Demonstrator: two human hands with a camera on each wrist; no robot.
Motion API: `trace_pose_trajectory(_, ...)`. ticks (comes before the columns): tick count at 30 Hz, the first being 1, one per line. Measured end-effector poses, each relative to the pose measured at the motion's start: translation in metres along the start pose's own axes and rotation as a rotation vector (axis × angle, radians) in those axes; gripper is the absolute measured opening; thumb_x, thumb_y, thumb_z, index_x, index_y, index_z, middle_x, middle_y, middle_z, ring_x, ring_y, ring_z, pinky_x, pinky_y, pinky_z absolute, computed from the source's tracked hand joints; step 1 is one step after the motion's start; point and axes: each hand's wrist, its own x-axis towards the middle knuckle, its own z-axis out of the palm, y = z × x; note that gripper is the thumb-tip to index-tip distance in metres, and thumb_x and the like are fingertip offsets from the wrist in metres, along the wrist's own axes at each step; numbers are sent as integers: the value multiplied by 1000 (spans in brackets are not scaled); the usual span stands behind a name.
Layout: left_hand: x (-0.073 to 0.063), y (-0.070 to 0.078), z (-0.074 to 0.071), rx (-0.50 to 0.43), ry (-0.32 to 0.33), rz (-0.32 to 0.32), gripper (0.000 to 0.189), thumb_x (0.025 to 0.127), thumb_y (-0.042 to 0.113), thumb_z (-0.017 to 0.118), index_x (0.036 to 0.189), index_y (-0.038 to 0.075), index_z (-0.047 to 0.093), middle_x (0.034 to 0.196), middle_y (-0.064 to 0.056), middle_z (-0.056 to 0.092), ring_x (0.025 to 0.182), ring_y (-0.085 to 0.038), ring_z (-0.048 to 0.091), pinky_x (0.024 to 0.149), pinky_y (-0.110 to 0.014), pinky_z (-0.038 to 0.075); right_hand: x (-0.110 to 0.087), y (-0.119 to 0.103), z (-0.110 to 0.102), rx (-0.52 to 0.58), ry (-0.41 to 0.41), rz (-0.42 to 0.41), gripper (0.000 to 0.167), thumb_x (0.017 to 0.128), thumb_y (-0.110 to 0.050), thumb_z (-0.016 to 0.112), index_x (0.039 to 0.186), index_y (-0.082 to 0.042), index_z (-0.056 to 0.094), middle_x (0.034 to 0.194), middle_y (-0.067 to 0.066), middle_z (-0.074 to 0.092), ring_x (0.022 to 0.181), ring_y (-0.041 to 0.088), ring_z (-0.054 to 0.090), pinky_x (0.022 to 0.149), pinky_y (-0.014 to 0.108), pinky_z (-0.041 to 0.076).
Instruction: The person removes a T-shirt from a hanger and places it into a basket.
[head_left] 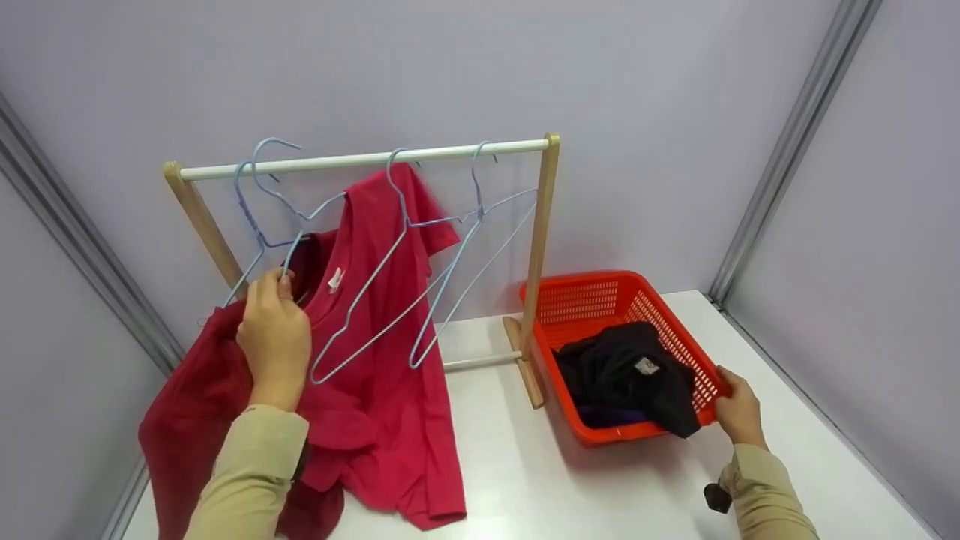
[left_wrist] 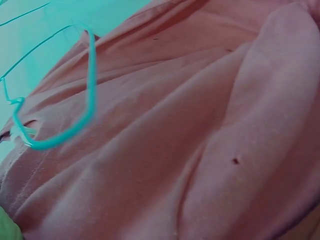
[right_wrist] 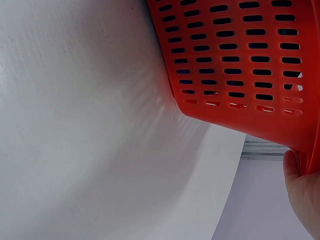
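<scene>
We see pale lilac wall panels (head_left: pixel 675 112) behind a white table (head_left: pixel 502 465). On it stands a wooden-legged rack with a white rail (head_left: pixel 352 159), its left leg mostly hidden by cloth. A crimson short-sleeved shirt (head_left: pixel 397 427) hangs before the rack, its long axis running roughly top to bottom, one shoulder up near the rail. To its left a dark-red garment (head_left: pixel 195 390) droops, cut off by the lower edge of the head view. At right sits a red slotted plastic basket (head_left: pixel 630 431), holding a crumpled black garment (head_left: pixel 611 352) that spills over the front rim and mostly covers some purple cloth (head_left: pixel 611 415).

The tilted light-blue wire hanger (head_left: pixel 302 217) is at the rail's left end, hook up and curving right, its shoulders sloping from lower left to upper right into the shirt; whether the hook bears on the rail we cannot tell. Three more blue hangers (head_left: pixel 405 217) hang along the rail.

Our left hand (head_left: pixel 274 334) pinches the tilted hanger's lower-left arm, its fingertips partly hidden; our right hand (head_left: pixel 740 409) grips the basket's near right corner. The white neck label (head_left: pixel 335 280) and the black garment's pale tag (head_left: pixel 646 365) are too small to read.
</scene>
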Motion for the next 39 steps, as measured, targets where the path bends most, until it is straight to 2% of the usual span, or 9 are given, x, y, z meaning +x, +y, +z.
trace_pose_trajectory(6, -14, -17, 2, -54, 84, 50, 32, 102, 20, 42, 110, -6, 59, 99, -23, 60, 89, -41, 61, 74, -57, 51, 0, 1, 0, 12, -6, -4, 63, 80, 9, 31, 142, 12, 27, 146, 38, 25, 132, 50, 30, 112, 57, 25)
trace_pose_trajectory(14, -46, -37, 8, -89, 176, 171, 19, 98, 6, 49, 103, -9, 60, 85, -20, 63, 81, -38, 63, 68, -55, 51, -1, 0, -1, 36, -13, -1, 64, 79, 9, 29, 143, 12, 26, 147, 37, 25, 131, 49, 32, 111, 55, 27)
trace_pose_trajectory(24, -85, -70, 15, -76, 172, 230, 18, 91, -4, 56, 109, -4, 59, 86, -19, 60, 73, -34, 62, 57, -54, 50, -1, 0, -2, 31, -27, 5, 64, 80, 9, 29, 144, 12, 24, 147, 37, 23, 133, 48, 29, 113, 55, 24)
trace_pose_trajectory(27, -94, -74, 19, -98, 171, 219, 20, 90, -7, 56, 110, -5, 58, 84, -18, 63, 70, -35, 62, 58, -52, 50, 0, 0, -2, 32, -29, 4, 63, 81, 10, 30, 144, 12, 24, 148, 37, 22, 136, 49, 26, 115, 56, 21)
trace_pose_trajectory(29, -99, -74, 21, -115, 170, 192, 20, 90, -8, 55, 110, -5, 59, 81, -16, 64, 69, -30, 62, 59, -43, 51, 0, -1, -2, 35, -30, 5, 63, 81, 10, 30, 144, 11, 24, 148, 37, 22, 136, 49, 25, 115, 56, 21)
trace_pose_trajectory(31, -103, -73, 24, -157, 165, 156, 19, 91, -7, 54, 109, -7, 60, 81, -16, 65, 68, -17, 61, 62, -27, 51, 1, -1, -2, 35, -31, 6, 63, 81, 9, 30, 144, 11, 24, 148, 36, 22, 137, 49, 25, 115, 56, 21)
trace_pose_trajectory(34, -110, -72, 28, -236, 140, 90, 18, 93, -7, 51, 108, -10, 61, 79, -17, 63, 68, 4, 50, 64, -9, 42, 0, -1, -2, 34, -25, 3, 63, 81, 9, 30, 144, 11, 25, 148, 37, 23, 136, 49, 26, 115, 56, 21)
trace_pose_trajectory(36, -115, -73, 30, -275, 114, 42, 18, 93, -6, 51, 107, -12, 61, 76, -18, 61, 68, 11, 43, 64, -6, 37, -1, -1, -2, 33, -25, 3, 63, 81, 9, 29, 144, 11, 25, 147, 37, 23, 136, 49, 26, 115, 56, 21)
trace_pose_trajectory(39, -124, -73, 33, -296, 42, -45, 20, 94, -4, 51, 109, -12, 62, 75, -17, 59, 68, 12, 42, 61, -6, 37, -2, -1, -1, 24, -22, 1, 64, 80, 9, 29, 143, 12, 25, 147, 37, 23, 136, 50, 26, 114, 56, 22)
